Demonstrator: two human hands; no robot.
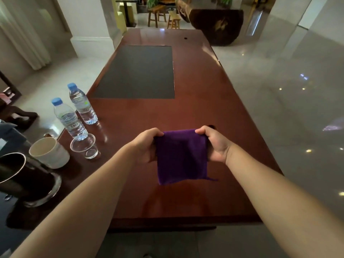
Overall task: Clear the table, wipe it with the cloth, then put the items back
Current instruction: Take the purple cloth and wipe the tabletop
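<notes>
A folded purple cloth [181,157] hangs in the air above the near part of the long reddish-brown table [204,108]. My left hand [147,144] pinches its upper left corner and my right hand [216,144] pinches its upper right corner. Along the table's left edge stand two water bottles with blue caps, one farther back [82,105] and one nearer [68,118]. In front of them are a clear plastic cup [84,146] and a white mug [49,152]. A dark kettle [20,175] on a round base sits at the near left corner.
A dark rectangular mat [137,71] is set into the table's far half. A small dark spot [185,38] lies near the far edge. Glossy floor surrounds the table. Wooden stools [163,17] and a large dark wooden block [217,25] stand beyond the far end.
</notes>
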